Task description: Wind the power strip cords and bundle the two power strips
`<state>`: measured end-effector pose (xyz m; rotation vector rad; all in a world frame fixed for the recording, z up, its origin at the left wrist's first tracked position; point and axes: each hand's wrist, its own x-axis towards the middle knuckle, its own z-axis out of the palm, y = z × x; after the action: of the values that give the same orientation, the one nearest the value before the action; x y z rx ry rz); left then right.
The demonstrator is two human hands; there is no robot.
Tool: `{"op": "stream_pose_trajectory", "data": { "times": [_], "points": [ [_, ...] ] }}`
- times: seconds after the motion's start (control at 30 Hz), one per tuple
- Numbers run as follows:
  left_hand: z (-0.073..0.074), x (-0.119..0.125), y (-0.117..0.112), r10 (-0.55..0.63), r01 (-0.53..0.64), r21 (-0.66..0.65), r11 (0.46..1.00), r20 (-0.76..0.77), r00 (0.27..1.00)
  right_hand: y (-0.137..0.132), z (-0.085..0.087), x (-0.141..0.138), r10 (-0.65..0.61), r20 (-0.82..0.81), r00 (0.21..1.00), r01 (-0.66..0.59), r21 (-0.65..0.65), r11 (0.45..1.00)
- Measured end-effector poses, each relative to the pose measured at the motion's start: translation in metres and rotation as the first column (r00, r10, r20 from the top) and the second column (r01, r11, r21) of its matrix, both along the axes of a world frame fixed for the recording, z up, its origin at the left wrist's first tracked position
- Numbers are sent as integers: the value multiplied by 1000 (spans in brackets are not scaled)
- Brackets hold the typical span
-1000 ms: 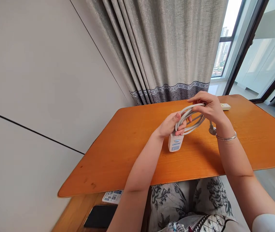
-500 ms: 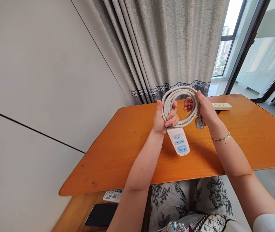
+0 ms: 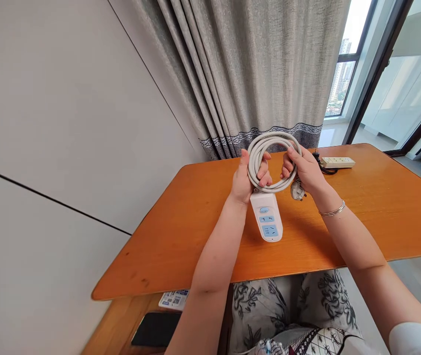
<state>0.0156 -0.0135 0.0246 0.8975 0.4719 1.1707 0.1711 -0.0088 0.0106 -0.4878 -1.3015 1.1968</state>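
Note:
A coiled white cord (image 3: 275,134) is held up above the table between my hands. My left hand (image 3: 249,175) wraps round the left side of the coil, fingers through the loop. My right hand (image 3: 302,167) is closed on its right side, thumb on top. Below the coil hangs a white power strip (image 3: 266,217) with blue sockets and a blue switch, tilted, its upper end near my left hand. The cord's plug (image 3: 297,191), pale with prongs showing, dangles under my right hand.
On the orange-brown wooden table (image 3: 195,222), a second power strip (image 3: 338,162) with a black cord (image 3: 329,171) lies at the back right. A dark phone (image 3: 156,329) and a printed card (image 3: 173,299) rest on a lower surface. A grey curtain (image 3: 269,64) hangs behind.
My right hand has shifted left and slightly down along the coil, its thumb now lower. The hanging power strip has swung left, and the plug has moved left with my hand.

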Motion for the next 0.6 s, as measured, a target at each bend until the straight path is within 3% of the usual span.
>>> {"op": "stream_pose_trajectory", "data": {
  "times": [0.3, 0.6],
  "points": [
    [-4, -7, 0, 32, -26, 88, 996, -59, 998, -10, 11, -5, -2, 10, 1000, 4, -197, 980],
    [-12, -1, 10, 46, -35, 88, 996, -133, 990, -8, 11, -5, -186, 22, 982, 188, -148, 971]
  ]
}}
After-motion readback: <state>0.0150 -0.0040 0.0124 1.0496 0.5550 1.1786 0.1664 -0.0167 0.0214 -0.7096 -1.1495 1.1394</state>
